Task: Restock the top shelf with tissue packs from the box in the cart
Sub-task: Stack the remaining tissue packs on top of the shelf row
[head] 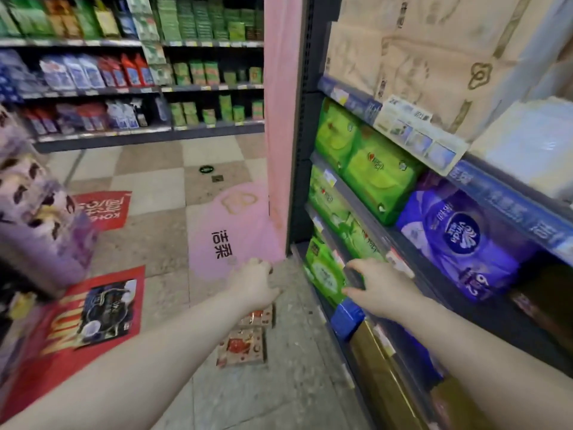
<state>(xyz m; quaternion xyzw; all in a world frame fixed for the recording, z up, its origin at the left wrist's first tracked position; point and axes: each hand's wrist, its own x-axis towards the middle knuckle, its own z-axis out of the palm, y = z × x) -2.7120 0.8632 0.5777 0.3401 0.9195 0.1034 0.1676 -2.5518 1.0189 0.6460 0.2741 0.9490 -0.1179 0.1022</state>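
Fingers (356, 268) on glossy green pack (325, 274) — perhaps gripping.

- Pretty bright and even all over, typical shop lighting from above (the fixtures themselves aren't in shot), barely any hard shadows.
- Darkest bits are the recesses under the shelves (483, 193) on the right.
- Whole frame is soft and a bit smeary; print on the far packs (77, 72) is mush.
- Wide-angle warp bends the pink pillar (279, 119) and the shelf edges near the borders.
- No real glare on the floor (155, 187).

beige tissue packs (434, 66), stacked, top shelf (350, 97)
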